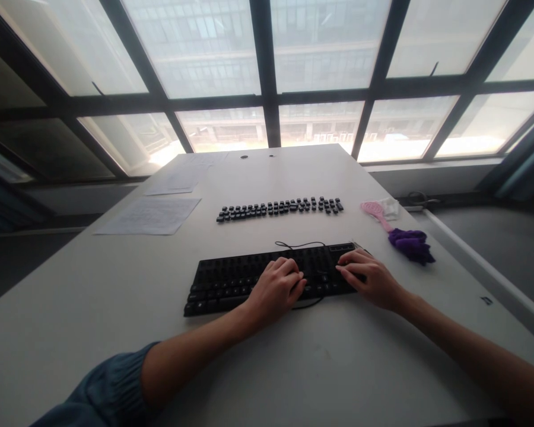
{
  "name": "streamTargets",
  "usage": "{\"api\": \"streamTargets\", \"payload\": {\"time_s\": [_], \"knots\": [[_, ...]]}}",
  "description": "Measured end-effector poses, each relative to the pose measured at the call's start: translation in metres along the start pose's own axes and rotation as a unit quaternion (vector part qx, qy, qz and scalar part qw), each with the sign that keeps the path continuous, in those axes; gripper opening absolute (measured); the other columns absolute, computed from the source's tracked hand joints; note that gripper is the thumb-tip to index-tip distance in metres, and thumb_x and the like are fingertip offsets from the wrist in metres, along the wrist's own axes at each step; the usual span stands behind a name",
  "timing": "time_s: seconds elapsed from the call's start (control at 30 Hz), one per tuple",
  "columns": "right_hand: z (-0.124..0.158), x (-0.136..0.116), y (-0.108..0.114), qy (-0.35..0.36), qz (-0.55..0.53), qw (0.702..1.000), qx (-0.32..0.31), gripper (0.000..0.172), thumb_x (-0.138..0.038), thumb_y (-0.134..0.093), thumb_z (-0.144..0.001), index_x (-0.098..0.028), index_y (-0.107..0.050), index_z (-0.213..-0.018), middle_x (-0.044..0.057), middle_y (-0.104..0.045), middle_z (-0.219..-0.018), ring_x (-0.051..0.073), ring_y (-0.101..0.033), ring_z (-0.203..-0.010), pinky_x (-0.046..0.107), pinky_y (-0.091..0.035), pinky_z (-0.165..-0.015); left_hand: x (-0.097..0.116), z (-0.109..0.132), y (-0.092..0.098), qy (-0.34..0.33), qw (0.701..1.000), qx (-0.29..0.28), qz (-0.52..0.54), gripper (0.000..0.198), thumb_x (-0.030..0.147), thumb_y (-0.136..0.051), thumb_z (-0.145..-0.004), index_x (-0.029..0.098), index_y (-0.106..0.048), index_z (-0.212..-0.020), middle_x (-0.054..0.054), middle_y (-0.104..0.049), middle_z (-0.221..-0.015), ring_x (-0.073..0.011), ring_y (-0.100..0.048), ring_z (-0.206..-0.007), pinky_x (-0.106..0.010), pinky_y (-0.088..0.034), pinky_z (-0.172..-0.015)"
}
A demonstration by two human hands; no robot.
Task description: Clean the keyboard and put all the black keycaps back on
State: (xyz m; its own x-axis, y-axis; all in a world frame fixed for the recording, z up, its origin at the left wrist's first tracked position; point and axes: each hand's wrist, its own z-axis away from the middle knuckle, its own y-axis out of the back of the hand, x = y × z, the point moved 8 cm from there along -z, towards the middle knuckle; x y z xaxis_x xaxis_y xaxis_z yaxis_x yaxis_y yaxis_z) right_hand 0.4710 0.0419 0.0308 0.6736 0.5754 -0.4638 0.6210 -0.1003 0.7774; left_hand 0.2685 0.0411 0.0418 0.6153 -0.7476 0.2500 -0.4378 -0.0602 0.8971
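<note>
A black keyboard (231,290) lies at a slight slant on the white table in front of me. Its lower rows carry keycaps, while much of the upper part looks bare. My left hand (278,287) rests over its middle-right part with the fingers curled in and the thumb close to them. Over the number-pad end is my right hand (369,276), thumb and fingers bent together at the keys. Anything between the fingertips of either hand is too small or hidden to make out. Behind the keyboard stand several loose black keycaps (276,207) in uneven rows.
Papers (151,216) lie on the left of the white table (93,296). To the right are a pink brush (374,209), a white wrapper (389,207) and a purple cloth (410,245). The keyboard's cable (300,244) loops behind it. Large windows rise beyond the far edge.
</note>
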Motion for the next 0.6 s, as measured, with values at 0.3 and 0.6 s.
{"api": "streamTargets", "payload": {"time_s": [0.3,0.6], "knots": [[0.001,0.001,0.001,0.0,0.0,1.0,0.015,0.018,-0.029,-0.056,-0.098,-0.024,-0.071,-0.089,0.006,-0.071,-0.103,0.023,-0.063,-0.098,0.04,-0.051,-0.089,-0.001,-0.001,0.009,0.018,0.999,0.027,0.001,0.018,0.025,-0.051,-0.1,0.018,-0.067,-0.105,-0.008,-0.068,-0.105,-0.0232,-0.058,-0.104,-0.038,-0.046,-0.088],[0.003,0.003,0.011,0.003,-0.055,0.996,0.069,0.014,-0.026,-0.057,-0.098,-0.024,-0.07,-0.094,0.007,-0.071,-0.1,0.023,-0.066,-0.093,0.039,-0.052,-0.086,-0.003,0.001,0.011,0.015,0.999,0.028,-0.024,0.03,0.007,-0.052,-0.09,0.021,-0.068,-0.112,-0.007,-0.07,-0.107,-0.0234,-0.059,-0.105,-0.039,-0.046,-0.087]]}}
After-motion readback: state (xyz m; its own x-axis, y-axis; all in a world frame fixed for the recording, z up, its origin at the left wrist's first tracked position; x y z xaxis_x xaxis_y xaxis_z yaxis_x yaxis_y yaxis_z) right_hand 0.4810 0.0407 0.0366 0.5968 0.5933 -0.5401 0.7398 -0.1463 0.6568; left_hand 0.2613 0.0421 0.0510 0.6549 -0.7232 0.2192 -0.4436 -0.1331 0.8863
